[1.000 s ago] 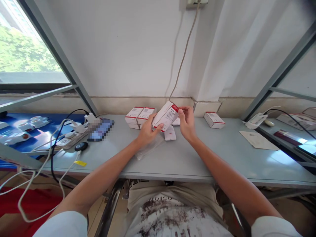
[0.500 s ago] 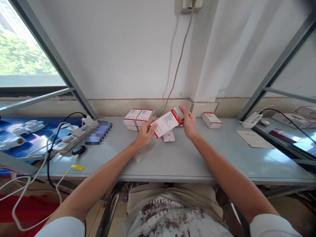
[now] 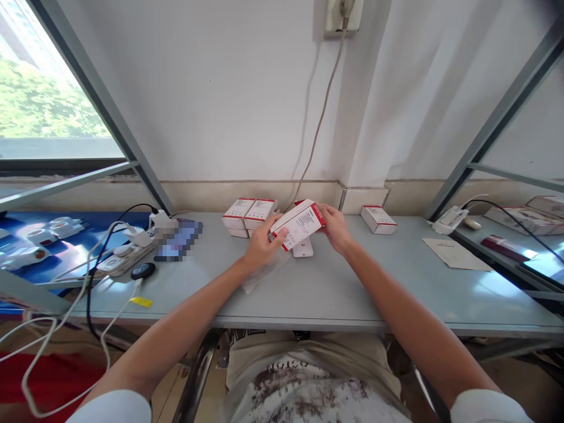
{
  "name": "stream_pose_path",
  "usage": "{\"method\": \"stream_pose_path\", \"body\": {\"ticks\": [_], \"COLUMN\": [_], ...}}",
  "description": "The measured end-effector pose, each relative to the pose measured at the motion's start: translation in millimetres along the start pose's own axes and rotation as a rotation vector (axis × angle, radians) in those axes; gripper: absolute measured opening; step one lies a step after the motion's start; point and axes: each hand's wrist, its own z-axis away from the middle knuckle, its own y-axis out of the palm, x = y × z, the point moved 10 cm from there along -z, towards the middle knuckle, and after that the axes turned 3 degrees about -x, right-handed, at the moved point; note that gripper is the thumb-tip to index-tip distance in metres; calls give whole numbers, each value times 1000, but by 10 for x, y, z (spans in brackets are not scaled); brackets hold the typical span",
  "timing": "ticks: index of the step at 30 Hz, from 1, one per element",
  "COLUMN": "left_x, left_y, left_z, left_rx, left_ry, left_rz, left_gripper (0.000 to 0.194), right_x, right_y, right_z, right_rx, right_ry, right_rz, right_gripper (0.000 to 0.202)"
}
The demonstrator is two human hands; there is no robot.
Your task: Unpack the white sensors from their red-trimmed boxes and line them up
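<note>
Tilted above the middle of the table is a white carton with red ends, held between both hands. My left hand grips its near left end, thumb on the printed face. At the right end, the fingers of my right hand are closed on the carton's red edge, partly hidden behind it. A white device lies on the table below the carton, mostly covered by it. Beside it, under my left wrist, lies a clear plastic bag.
Two similar cartons stand together at the back, left of my hands. One more carton lies to the right. A phone, a power strip and cables are on the left. A paper sheet lies at the right.
The carton has squared up into a fuller box shape, and its raised end flap no longer shows. My right hand has moved slightly down and left against the end.
</note>
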Motion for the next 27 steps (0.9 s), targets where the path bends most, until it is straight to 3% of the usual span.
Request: {"method": "stream_pose_path", "body": {"ticks": [4, 8, 12, 18, 22, 27], "left_x": [7, -11, 26, 18, 3, -7], "left_y": [-63, -35, -84, -229, -281, -236], "left_z": [-14, -10, -13, -66, -89, -71], "left_rx": [-42, -28, -71, -153, -185, -155], "left_ry": [0, 11, -6, -16, -23, 52], "left_rz": [-62, -77, -76, -51, -68, -200], "left_gripper": [50, 48, 51, 53, 52, 52], "right_x": [46, 26, 46, 202, 287, 384], "right_y": [33, -78, -115, 42, -15, -84], "right_z": [-15, -67, -83, -22, -9, 3], "right_rx": [63, 7, -10, 69, -38, -119], "right_ry": [0, 15, -15, -274, -434, -512], "right_rz": [-105, -157, -134, 141, 263, 268], "right_gripper": [41, 24, 24, 42, 26, 28]}}
